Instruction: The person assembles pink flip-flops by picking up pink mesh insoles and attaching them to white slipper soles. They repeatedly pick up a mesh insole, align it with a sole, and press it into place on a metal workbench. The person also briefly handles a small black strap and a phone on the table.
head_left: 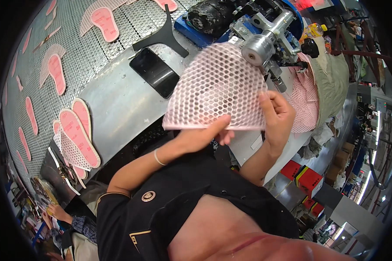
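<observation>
Pink mesh piece (pixel 209 93) held above bench (pixel 113 98); left hand's (pixel 198 138) fingers pinch lower edge, right hand's (pixel 279 116) pinch right edge. Machine roller (pixel 258 50) overlaps its upper right. Phone (pixel 154 71) just left; stacked insoles (pixel 76 135) farther left.

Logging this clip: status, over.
Left hand gripping lower edge of pink mesh piece. Right hand pinching its right edge. Metal machine cylinder at upper right; contact unclear.

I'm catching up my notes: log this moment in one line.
left hand: holding pink mesh, lower edge | right hand: holding mesh, right edge | phone: flat on metal table
</observation>
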`<state>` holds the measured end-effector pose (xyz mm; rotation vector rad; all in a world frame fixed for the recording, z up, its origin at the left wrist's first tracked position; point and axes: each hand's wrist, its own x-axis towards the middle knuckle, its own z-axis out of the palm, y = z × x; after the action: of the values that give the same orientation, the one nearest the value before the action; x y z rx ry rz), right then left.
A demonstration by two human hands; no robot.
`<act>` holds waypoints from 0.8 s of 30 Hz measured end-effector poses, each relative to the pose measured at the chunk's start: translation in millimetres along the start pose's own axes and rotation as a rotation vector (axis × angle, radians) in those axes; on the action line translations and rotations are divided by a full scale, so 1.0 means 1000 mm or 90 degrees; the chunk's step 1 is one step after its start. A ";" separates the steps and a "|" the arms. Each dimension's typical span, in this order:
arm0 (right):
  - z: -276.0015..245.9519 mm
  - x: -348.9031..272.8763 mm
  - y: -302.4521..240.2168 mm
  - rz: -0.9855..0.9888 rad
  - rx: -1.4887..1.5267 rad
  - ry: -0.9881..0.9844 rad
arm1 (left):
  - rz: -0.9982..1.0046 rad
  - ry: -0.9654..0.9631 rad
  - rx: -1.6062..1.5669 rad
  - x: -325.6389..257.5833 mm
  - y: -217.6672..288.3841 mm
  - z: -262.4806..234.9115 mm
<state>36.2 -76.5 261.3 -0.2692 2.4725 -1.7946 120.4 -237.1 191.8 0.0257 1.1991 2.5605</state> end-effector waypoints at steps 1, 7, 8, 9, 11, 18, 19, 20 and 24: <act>-0.004 -0.002 -0.001 0.002 -0.011 0.014 | -0.055 -0.015 -0.030 0.004 -0.003 0.005; 0.006 -0.003 -0.012 -0.027 -0.016 0.063 | 0.048 0.060 0.024 0.019 -0.006 0.009; 0.008 -0.004 -0.013 -0.029 -0.022 0.062 | 0.061 0.081 0.005 0.021 -0.008 0.008; 0.010 -0.005 -0.012 -0.029 -0.014 0.043 | 0.075 0.103 -0.014 0.022 -0.009 0.008; 0.015 -0.007 -0.010 -0.035 0.002 0.011 | 0.085 0.156 -0.031 0.024 -0.003 0.002; 0.069 -0.021 -0.013 -0.213 -0.009 -0.206 | 0.207 0.383 0.208 -0.010 0.021 -0.041; 0.078 -0.021 -0.015 -0.221 -0.003 -0.227 | 0.238 0.437 0.271 -0.019 0.026 -0.043; 0.083 -0.022 -0.009 -0.231 -0.038 -0.241 | 0.271 0.433 0.404 -0.029 0.030 -0.052; 0.101 -0.033 0.026 -0.306 -0.053 -0.235 | 0.427 0.396 0.860 -0.053 0.045 -0.077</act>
<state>82.2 -157.4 203.3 -1.1717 2.3428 -1.5843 147.3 -336.3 181.8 -0.0864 3.3563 1.5865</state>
